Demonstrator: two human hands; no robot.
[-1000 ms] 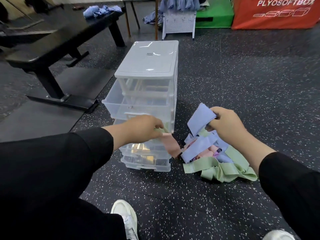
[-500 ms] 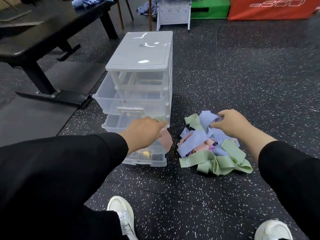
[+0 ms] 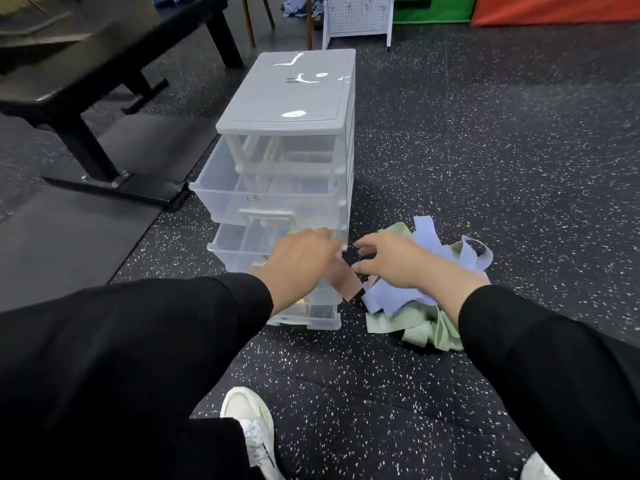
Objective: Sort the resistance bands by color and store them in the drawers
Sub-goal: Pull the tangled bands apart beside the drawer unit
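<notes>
A pink band (image 3: 344,280) hung from the left hand (image 3: 300,261), its long axis slanting down and to the right; the left fingers curled round its upper end at the front of the drawer unit (image 3: 287,174). The right hand (image 3: 398,263) hovered just beside it over the pile of bands (image 3: 426,296) on the floor (image 3: 502,168), its fingers spread and holding nothing. Two clear drawers stood pulled out; I could not tell their contents, save a green scrap (image 3: 294,232) by the left fingertips.
</notes>
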